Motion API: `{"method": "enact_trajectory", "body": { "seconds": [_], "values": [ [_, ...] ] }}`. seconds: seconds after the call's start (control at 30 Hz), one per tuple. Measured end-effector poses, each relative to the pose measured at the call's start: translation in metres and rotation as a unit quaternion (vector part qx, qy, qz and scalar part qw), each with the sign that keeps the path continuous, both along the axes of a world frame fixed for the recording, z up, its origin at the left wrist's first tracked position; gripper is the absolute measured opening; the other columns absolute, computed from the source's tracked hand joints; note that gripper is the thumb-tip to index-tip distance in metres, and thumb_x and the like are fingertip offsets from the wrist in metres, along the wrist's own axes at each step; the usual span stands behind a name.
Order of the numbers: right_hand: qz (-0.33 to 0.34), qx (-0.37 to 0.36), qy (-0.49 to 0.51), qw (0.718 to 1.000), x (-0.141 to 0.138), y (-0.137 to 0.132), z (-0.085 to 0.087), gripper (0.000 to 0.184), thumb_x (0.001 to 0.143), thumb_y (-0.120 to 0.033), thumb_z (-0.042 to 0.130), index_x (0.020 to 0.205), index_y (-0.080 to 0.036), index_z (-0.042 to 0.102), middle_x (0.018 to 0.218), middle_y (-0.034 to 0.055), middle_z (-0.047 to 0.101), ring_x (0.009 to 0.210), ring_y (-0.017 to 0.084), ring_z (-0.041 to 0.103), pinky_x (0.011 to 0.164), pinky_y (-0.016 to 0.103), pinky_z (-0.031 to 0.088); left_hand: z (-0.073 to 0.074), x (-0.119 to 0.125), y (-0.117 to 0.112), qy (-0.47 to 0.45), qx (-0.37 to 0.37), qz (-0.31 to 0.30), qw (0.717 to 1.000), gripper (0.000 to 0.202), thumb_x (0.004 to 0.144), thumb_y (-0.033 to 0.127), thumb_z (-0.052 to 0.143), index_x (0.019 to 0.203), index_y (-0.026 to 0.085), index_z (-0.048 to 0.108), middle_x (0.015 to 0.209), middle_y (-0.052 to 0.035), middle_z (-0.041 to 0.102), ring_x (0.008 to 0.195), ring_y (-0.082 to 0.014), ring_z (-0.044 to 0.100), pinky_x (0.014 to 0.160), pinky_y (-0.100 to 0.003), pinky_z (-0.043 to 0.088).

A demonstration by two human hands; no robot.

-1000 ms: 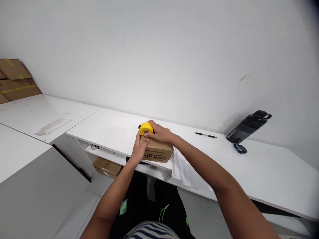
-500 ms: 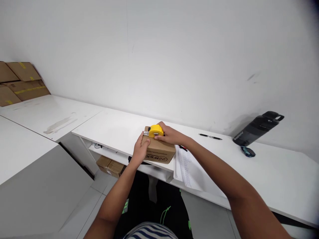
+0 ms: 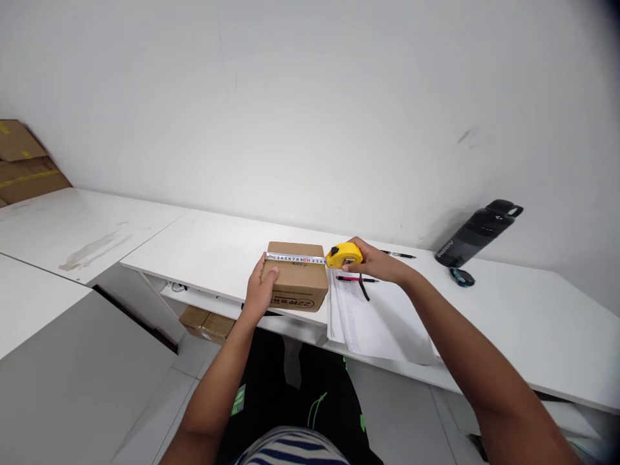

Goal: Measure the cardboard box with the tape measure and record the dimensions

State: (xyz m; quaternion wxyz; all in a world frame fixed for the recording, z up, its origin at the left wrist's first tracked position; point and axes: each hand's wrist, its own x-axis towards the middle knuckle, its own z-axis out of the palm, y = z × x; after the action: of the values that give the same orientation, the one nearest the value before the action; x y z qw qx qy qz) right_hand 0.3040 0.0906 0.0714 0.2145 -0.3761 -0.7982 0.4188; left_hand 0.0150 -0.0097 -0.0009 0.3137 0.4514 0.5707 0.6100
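A small brown cardboard box (image 3: pixel 299 287) sits near the front edge of a white desk (image 3: pixel 208 248). My left hand (image 3: pixel 261 287) grips the box's left end, thumb pressing the tip of the tape blade on top. My right hand (image 3: pixel 372 260) is closed round a yellow tape measure (image 3: pixel 343 255), held just past the box's right edge. The white blade (image 3: pixel 295 259) lies stretched across the box top with its numbers showing.
Printed paper sheets (image 3: pixel 372 320) hang over the desk edge right of the box, with a red pen (image 3: pixel 356 279) on them. Farther right lie a black pen (image 3: pixel 400 255), a tilted black bottle (image 3: pixel 477 232) and a small dark object (image 3: pixel 462 276). Cardboard boxes (image 3: pixel 24 161) stand far left; more boxes (image 3: pixel 206 323) under the desk.
My right hand has pulled the tape measure rightward from the box's left end to past its right edge, drawing the blade out. My left hand stayed on the left end.
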Motion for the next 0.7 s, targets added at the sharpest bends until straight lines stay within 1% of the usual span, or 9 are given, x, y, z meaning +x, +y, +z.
{"method": "enact_trajectory", "body": {
  "seconds": [0.13, 0.3, 0.53, 0.7],
  "values": [
    [-0.003, -0.008, 0.003, 1.000, 0.0013, -0.0023, -0.0012, 0.043, 0.077, -0.043, 0.071, 0.108, -0.024, 0.047, 0.103, 0.0052, 0.062, 0.091, 0.024, 0.062, 0.075, 0.037, 0.053, 0.0024, 0.0010, 0.0002, 0.014, 0.002, 0.007, 1.000, 0.058, 0.087, 0.033, 0.059, 0.143, 0.020, 0.051, 0.150, -0.0080, 0.050, 0.140, -0.0266, 0.044, 0.119, -0.041, 0.030],
    [0.000, 0.004, -0.012, 1.000, 0.0013, -0.0002, -0.0029, 0.043, 0.079, -0.045, 0.070, 0.109, -0.025, 0.047, 0.099, 0.0025, 0.061, 0.089, 0.022, 0.061, 0.074, 0.036, 0.052, 0.0041, 0.0020, 0.0002, 0.015, 0.000, 0.007, 1.000, 0.059, 0.088, 0.033, 0.058, 0.144, 0.018, 0.049, 0.148, -0.0083, 0.052, 0.139, -0.0264, 0.044, 0.119, -0.040, 0.031],
    [-0.016, -0.003, 0.034, 0.999, 0.0013, -0.0005, -0.0105, 0.045, 0.077, -0.043, 0.072, 0.112, -0.025, 0.050, 0.105, 0.0036, 0.062, 0.092, 0.022, 0.061, 0.076, 0.037, 0.054, 0.0022, 0.0009, 0.0008, 0.019, 0.005, 0.004, 1.000, 0.059, 0.088, 0.033, 0.058, 0.144, 0.017, 0.048, 0.149, -0.0089, 0.051, 0.139, -0.0260, 0.045, 0.118, -0.040, 0.032],
    [-0.017, 0.003, 0.024, 1.000, -0.0025, -0.0034, -0.0076, 0.046, 0.077, -0.046, 0.072, 0.113, -0.026, 0.050, 0.103, 0.0033, 0.062, 0.092, 0.023, 0.061, 0.076, 0.038, 0.054, 0.0023, 0.0018, 0.0005, 0.016, -0.002, 0.005, 1.000, 0.060, 0.088, 0.034, 0.058, 0.145, 0.018, 0.048, 0.150, -0.0089, 0.050, 0.139, -0.0252, 0.045, 0.118, -0.038, 0.031]
  ]
}}
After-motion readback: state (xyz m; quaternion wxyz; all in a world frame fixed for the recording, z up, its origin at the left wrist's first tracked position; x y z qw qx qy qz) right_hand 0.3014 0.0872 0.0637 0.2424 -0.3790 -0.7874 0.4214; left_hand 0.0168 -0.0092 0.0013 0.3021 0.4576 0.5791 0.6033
